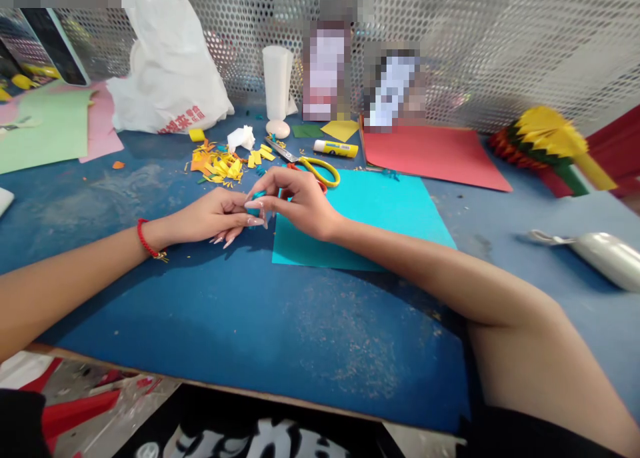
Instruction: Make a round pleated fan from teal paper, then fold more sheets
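Note:
Both hands meet over the blue table, around a small piece of turquoise paper mostly hidden by the fingers. My left hand, with a red braided bracelet at its wrist, closes on the piece from the left. From the right, my right hand pinches the same piece between thumb and fingertips. A turquoise sheet lies flat beneath my right wrist and forearm. Just behind the hands rest yellow-handled scissors, partly covered by my right hand. A heap of yellow and orange paper scraps lies beyond my left hand.
At the back stand a white plastic bag, a white cup-like roll and two phones. A glue stick lies before red paper. Green and pink sheets are left; a folded-paper flower and silver object right.

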### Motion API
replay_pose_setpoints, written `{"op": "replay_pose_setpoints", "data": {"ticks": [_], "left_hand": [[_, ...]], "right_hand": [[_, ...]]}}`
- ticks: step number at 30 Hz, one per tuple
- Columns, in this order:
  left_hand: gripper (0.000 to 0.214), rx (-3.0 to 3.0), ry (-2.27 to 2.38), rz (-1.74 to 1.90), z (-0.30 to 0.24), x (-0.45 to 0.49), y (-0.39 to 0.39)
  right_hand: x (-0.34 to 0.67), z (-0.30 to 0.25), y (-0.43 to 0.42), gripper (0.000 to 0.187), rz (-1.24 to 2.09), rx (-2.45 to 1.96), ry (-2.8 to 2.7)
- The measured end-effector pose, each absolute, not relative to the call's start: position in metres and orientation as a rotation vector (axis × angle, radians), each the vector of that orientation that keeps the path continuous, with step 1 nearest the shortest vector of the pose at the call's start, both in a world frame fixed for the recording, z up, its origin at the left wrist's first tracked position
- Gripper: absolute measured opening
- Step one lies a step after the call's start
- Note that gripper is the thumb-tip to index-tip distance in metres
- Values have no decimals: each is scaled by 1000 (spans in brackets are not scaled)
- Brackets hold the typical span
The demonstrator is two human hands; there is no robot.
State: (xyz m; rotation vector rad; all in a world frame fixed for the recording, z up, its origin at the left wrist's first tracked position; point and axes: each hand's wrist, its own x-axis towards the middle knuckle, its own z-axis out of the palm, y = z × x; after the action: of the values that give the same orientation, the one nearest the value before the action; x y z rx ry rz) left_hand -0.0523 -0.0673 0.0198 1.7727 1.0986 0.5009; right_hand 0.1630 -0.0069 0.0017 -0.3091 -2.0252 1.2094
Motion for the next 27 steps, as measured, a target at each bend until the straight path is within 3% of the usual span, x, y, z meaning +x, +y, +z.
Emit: {"op": "replay_pose_setpoints", "data": {"ticks": [7,15,24,27], "left_hand": [[40,1866,1161,706,23,-45,-81],[36,2097,1445,1041,18,-47,-80],[49,1975,1313,1104,23,-50,-89],[37,1925,1182,1286,16,-54,-87]], "right_hand": [[160,5,-5,54,1380,-452,-1683],[163,-1,-3,51,1554,-465,-1626],[165,-4,2,49,1881,-339,-1793],[164,-4,-4,46,1984,-270,-1689]]}}
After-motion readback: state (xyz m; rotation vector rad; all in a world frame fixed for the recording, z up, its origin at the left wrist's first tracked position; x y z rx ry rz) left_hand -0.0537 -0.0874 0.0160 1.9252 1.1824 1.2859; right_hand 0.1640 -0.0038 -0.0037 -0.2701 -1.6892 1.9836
